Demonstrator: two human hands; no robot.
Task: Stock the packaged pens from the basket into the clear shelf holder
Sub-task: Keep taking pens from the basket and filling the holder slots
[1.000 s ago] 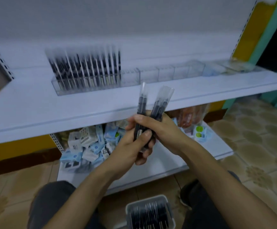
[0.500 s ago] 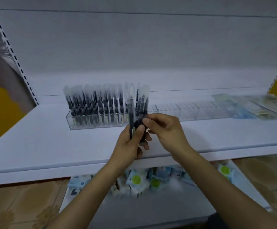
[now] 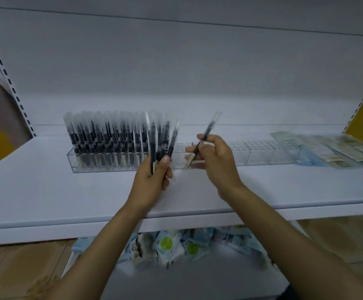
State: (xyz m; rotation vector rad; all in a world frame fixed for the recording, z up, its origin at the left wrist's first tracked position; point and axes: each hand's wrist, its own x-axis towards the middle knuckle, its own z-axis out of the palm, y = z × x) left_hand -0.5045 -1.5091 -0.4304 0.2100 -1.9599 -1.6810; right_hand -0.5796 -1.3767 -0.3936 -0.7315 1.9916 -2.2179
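Black pens (image 3: 102, 139) in clear sleeves, clear holder (image 3: 263, 155), white shelf (image 3: 68, 191).

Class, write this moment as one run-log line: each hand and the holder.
left hand: grips pen bundle | right hand: pinches one packaged pen, tilted | clear holder: left slots filled, right slots empty

Clear glossy plastic holder (image 3: 263, 155), clear plastic pen sleeves (image 3: 102, 135), smooth matt white shelf (image 3: 68, 191)

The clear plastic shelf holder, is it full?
Partly: black packaged pens fill the left end of the clear plastic holder; its right compartments are empty.
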